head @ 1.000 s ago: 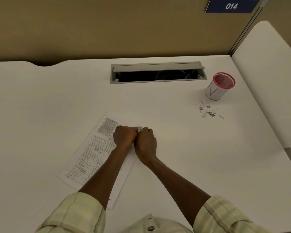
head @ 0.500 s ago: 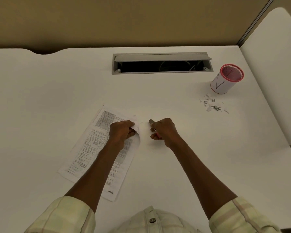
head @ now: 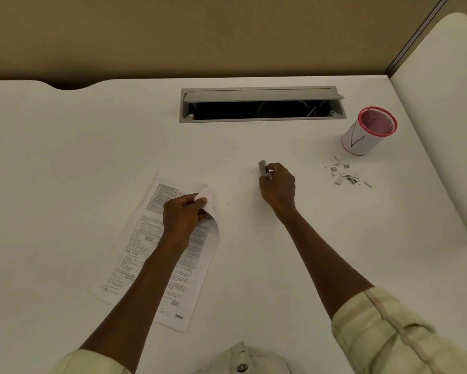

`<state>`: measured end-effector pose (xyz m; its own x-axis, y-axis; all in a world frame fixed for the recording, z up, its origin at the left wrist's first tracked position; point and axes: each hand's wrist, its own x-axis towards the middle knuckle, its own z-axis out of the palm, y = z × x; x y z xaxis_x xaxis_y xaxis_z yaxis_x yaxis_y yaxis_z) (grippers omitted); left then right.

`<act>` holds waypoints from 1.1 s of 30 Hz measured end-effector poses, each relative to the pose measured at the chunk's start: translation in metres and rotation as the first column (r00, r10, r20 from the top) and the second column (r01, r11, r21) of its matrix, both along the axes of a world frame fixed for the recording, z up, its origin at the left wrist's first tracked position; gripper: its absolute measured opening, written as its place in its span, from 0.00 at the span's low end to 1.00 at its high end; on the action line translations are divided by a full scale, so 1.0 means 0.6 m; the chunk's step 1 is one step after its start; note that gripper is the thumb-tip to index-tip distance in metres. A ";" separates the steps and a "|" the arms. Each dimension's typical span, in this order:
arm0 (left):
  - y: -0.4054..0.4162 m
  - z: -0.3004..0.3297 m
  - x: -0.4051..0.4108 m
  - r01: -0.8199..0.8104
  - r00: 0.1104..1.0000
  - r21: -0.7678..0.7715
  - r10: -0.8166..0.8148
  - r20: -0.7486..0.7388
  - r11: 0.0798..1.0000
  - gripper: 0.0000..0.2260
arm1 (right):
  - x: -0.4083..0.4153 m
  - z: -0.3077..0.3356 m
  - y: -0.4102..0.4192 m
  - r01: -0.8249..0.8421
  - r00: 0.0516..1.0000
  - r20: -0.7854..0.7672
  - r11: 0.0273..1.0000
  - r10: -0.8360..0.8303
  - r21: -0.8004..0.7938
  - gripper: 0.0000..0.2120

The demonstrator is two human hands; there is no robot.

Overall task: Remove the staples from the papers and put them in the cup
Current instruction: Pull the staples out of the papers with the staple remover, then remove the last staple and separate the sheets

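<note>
Right hand (head: 276, 186): a small grey metal staple remover (head: 262, 167) is gripped; any staple carried probably drops short of the red-rimmed white mesh cup (head: 368, 130).
Left hand (head: 182, 217): the curled corner of the printed white papers (head: 156, 255) is pinched; tearing is risked.

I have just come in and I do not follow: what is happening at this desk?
A person is taking staples out of papers. The left hand pinches the lifted top corner of the sheets. The right hand holds a small metal tool above the desk, between papers and cup. Scraps lie beside the cup, not inside.
</note>
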<state>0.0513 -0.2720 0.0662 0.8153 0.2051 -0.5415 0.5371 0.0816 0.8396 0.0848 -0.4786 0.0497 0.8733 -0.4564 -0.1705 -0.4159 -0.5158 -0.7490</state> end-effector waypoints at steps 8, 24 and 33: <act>0.019 0.016 0.002 0.060 0.992 0.233 -0.084 0.096 0.971 0.13 | 0.062 -0.018 -0.010 -0.033 0.993 0.080 0.855 0.086 -0.518 0.07; 0.089 0.236 -0.053 0.056 0.907 0.739 -0.344 0.244 0.671 0.04 | -0.034 0.027 0.060 -0.331 0.910 0.235 0.940 0.342 -0.085 0.22; 0.126 0.392 -0.115 0.078 0.699 0.823 -0.619 0.358 0.563 0.07 | -0.085 0.090 0.125 -0.604 0.780 0.151 0.667 0.607 0.436 0.47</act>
<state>-0.0180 -0.1966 0.3014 0.9707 -0.0933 0.2213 -0.2153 -0.7463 0.6298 0.0335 -0.4037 0.1035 0.9290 0.2990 -0.2182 -0.1358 -0.2730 -0.9524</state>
